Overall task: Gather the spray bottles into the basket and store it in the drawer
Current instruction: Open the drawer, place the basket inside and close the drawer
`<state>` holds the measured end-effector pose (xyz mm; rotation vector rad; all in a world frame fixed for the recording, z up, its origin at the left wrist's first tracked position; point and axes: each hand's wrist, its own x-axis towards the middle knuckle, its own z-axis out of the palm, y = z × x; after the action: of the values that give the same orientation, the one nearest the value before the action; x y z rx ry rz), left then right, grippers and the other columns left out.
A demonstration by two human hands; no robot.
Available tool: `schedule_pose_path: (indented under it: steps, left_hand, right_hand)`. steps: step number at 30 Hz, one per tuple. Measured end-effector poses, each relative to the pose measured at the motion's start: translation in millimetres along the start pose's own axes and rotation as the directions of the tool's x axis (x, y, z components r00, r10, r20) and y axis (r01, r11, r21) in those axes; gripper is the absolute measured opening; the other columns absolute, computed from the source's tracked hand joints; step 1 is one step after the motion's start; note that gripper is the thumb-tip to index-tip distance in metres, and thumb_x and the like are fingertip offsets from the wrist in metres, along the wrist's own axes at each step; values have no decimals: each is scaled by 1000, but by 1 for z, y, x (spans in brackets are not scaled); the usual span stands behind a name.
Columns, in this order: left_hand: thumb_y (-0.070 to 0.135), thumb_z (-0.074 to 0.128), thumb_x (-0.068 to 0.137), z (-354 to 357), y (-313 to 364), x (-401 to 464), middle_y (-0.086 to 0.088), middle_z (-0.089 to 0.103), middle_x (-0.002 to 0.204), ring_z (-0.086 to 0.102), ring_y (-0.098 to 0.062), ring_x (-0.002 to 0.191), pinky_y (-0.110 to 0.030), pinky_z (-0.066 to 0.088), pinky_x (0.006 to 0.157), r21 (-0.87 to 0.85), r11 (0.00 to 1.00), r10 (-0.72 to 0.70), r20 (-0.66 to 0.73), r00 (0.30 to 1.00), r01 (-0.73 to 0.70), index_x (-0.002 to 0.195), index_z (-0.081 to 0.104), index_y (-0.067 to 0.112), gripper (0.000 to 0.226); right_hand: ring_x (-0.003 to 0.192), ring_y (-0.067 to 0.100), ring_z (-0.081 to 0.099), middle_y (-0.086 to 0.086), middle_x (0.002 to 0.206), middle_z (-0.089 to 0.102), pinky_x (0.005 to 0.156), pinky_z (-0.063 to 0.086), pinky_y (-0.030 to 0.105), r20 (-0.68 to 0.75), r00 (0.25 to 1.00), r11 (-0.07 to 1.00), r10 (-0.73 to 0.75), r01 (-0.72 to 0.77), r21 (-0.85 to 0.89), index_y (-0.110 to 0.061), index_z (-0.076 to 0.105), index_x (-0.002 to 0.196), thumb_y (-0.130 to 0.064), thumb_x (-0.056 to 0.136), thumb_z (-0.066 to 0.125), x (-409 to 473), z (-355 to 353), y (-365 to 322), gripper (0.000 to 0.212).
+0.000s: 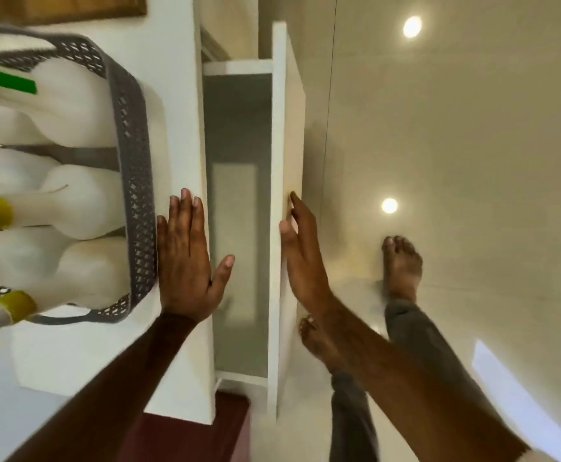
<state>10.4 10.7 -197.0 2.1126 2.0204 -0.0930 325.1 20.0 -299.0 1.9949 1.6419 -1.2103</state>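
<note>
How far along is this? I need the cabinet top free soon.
Done: the spray bottles sit in the grey basket, which stands on the cabinet top. In hand: the drawer is pulled partly out and looks empty; the right hand lies flat against its front panel, the left hand flat on the cabinet top beside the basket. Left: lower the basket into the drawer and shut it.

Glossy cream tiled floor (455, 128) reflecting two round ceiling lights, white cabinet top (176, 95) at left, wooden frame (72, 8) upper left, dark red panel (199, 435) below.
</note>
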Motion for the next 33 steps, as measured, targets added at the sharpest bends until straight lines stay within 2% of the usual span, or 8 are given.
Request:
schedule_pose_path:
  steps: [2,4,7,10,15,21,26,33]
  left_hand:
    - [63,23,95,-4,3,1,-12,-2,169,0,-31,156,-55,5,124,27,999,-26,52,998,25,159,2,9,86]
    - [67,23,95,-9,6,1,-9,-6,169,-3,-30,156,-56,5,124,53,997,-55,90,994,50,159,-3,12,89]
    - [71,26,94,-10,6,3,-8,-10,168,-7,-28,156,-49,-1,125,102,993,-69,145,987,54,159,-6,12,93]
    - [72,27,93,-14,7,2,-9,-12,168,-10,-28,155,-43,-5,124,139,989,-84,176,981,59,158,-7,10,96]
    - [77,20,92,-19,15,3,-8,-18,167,-15,-27,154,-51,1,125,89,990,-131,237,963,113,157,-14,11,98]
    - [79,17,89,-35,19,6,-9,-25,165,-22,-27,152,-54,3,125,27,991,-136,341,930,134,155,-20,12,101]
    - [80,19,85,-47,24,9,-11,-26,164,-22,-29,152,-53,5,125,-2,989,-136,384,913,148,155,-21,9,107]
    - [76,30,87,-53,32,13,-13,-26,164,-20,-31,152,-52,4,125,2,985,-160,405,900,175,154,-19,6,109]
  right_hand:
    - [154,15,7,1,167,3,122,24,28,-114,963,940,-243,263,219,-17,7,158,-33,103,45,-32,-14,-74,69]
    - [155,12,2,-4,167,-4,124,14,20,-267,888,834,-374,448,322,-22,0,159,-30,98,56,-61,-29,-124,83]
    - [155,23,0,8,167,-5,126,16,40,-295,862,884,-411,457,102,-14,-1,158,-15,89,61,-60,-56,-118,94]
    - [154,30,-6,17,166,-8,123,15,54,-255,852,890,-456,431,-152,-5,-1,157,-17,84,56,-56,-71,-94,93]
    - [154,32,-4,16,166,0,124,3,54,-102,703,594,-704,503,-627,-1,13,156,-18,84,50,-46,-85,-63,82]
    - [154,36,-1,22,165,6,125,3,53,58,712,431,-700,485,-761,4,18,154,-24,89,47,-40,-105,-37,76]
    - [153,36,-7,22,165,1,123,-8,51,97,786,407,-611,416,-813,3,11,154,-33,93,42,-44,-118,-24,77]
    - [153,37,-7,21,165,3,124,-6,53,131,819,377,-559,392,-839,1,10,155,-38,94,41,-44,-132,-3,79]
